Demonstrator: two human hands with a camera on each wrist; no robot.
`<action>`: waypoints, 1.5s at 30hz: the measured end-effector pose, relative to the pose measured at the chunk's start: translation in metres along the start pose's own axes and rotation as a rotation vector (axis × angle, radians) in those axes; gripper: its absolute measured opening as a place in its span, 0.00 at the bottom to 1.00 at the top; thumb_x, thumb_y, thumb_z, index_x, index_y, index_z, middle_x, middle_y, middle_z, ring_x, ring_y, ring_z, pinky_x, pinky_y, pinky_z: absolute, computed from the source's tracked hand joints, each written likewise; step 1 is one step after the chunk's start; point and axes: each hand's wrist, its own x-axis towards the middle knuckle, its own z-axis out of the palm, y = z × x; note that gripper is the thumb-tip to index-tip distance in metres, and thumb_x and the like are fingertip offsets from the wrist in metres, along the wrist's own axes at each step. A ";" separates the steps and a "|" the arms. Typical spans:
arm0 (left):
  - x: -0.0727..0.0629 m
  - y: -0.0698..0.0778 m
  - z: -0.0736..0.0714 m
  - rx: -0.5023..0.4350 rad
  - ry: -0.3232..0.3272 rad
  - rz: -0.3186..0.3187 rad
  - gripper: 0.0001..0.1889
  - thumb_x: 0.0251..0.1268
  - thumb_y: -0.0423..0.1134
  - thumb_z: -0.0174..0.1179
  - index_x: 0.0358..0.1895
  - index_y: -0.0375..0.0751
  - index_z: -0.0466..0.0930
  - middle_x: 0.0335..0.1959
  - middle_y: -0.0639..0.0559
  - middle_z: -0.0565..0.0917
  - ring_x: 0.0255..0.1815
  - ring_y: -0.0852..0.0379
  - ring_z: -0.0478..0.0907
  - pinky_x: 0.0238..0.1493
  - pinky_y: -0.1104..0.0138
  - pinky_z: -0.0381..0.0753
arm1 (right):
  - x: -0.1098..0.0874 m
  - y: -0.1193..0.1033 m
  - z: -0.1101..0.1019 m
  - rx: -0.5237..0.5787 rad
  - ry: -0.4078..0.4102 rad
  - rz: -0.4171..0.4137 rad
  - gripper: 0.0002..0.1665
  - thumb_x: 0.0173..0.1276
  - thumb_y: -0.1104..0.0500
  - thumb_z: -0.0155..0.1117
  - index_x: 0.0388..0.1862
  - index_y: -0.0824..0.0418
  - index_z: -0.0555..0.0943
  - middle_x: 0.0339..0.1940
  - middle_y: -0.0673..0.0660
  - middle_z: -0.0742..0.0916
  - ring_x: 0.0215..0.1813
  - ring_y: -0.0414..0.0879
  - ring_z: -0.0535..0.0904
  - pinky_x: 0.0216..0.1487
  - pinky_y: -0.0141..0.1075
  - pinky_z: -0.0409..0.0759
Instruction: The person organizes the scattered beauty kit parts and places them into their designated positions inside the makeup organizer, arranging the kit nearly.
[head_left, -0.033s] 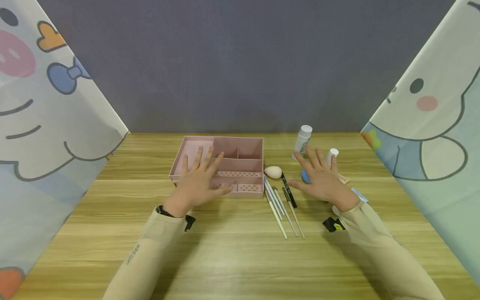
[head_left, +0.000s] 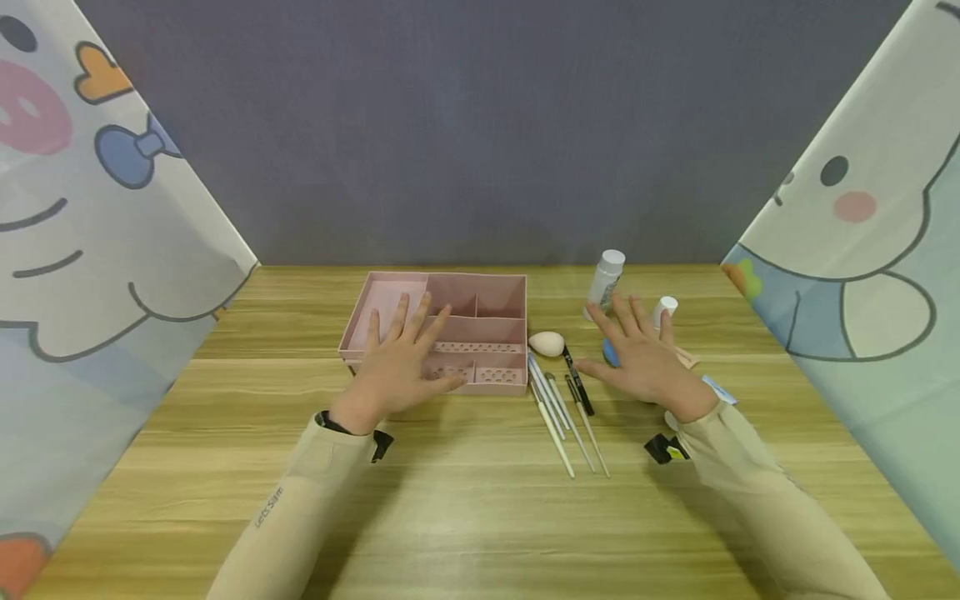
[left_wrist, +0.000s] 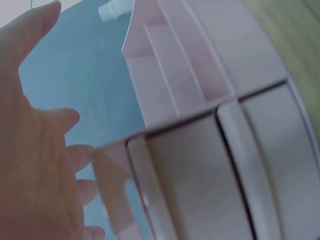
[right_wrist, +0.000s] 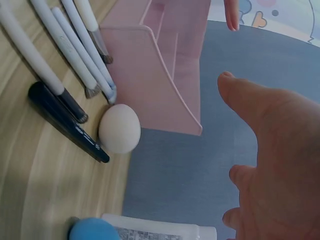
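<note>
A pink organizer box (head_left: 498, 332) with several compartments stands on the table. My left hand (head_left: 401, 367), fingers spread, hovers over its near left part and holds nothing. The left wrist view shows drawer fronts (left_wrist: 195, 180) on the box beside that hand. My right hand (head_left: 645, 362), also spread and holding nothing, overlaps a blue sponge (head_left: 611, 352). Behind it stand a white bottle (head_left: 603, 283) and a smaller white-capped bottle (head_left: 664, 310). Between the hands lie several makeup brushes (head_left: 556, 437), a black pen (head_left: 580, 387) and a pale egg-shaped makeup sponge (head_left: 547, 343).
Past the right wrist lies a small light-blue item (head_left: 720, 389), and a beige piece (head_left: 687, 358) shows beside the hand. A grey partition (head_left: 480, 133) rises behind the wooden table (head_left: 480, 517). Cartoon-print cloths (head_left: 885, 275) flank both sides.
My left hand has shifted very slightly to the right. The right hand and the things on the table look the same.
</note>
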 end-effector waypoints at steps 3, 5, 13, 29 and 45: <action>0.001 0.002 0.000 -0.007 0.001 0.006 0.51 0.63 0.74 0.51 0.81 0.54 0.41 0.82 0.47 0.37 0.80 0.40 0.28 0.71 0.38 0.23 | 0.001 0.000 0.001 -0.007 0.011 -0.006 0.55 0.70 0.27 0.50 0.83 0.49 0.40 0.81 0.65 0.38 0.79 0.65 0.26 0.66 0.69 0.19; 0.002 0.005 0.001 -0.006 0.005 0.009 0.50 0.63 0.73 0.52 0.81 0.54 0.42 0.82 0.47 0.38 0.80 0.41 0.28 0.71 0.38 0.23 | 0.002 -0.001 0.002 -0.015 0.021 -0.015 0.55 0.70 0.26 0.50 0.83 0.48 0.40 0.82 0.65 0.39 0.79 0.65 0.27 0.66 0.69 0.21; 0.003 0.010 -0.004 0.052 -0.027 0.001 0.51 0.62 0.74 0.51 0.81 0.54 0.41 0.82 0.46 0.36 0.80 0.40 0.28 0.71 0.37 0.25 | 0.001 0.000 0.005 -0.039 0.034 -0.030 0.54 0.70 0.28 0.51 0.83 0.47 0.40 0.81 0.65 0.39 0.79 0.65 0.27 0.67 0.69 0.21; 0.003 0.012 -0.009 0.081 -0.066 -0.024 0.53 0.61 0.75 0.51 0.81 0.54 0.39 0.82 0.47 0.33 0.80 0.40 0.27 0.71 0.38 0.25 | 0.001 0.000 0.006 -0.066 0.036 -0.029 0.56 0.69 0.26 0.52 0.83 0.46 0.39 0.82 0.65 0.40 0.79 0.64 0.27 0.67 0.67 0.19; -0.014 -0.011 -0.015 -0.045 0.095 0.021 0.54 0.63 0.69 0.57 0.81 0.46 0.40 0.82 0.42 0.40 0.80 0.39 0.32 0.72 0.36 0.30 | -0.007 0.004 -0.013 0.055 0.107 -0.136 0.53 0.71 0.43 0.64 0.81 0.60 0.47 0.79 0.72 0.54 0.75 0.74 0.50 0.66 0.74 0.46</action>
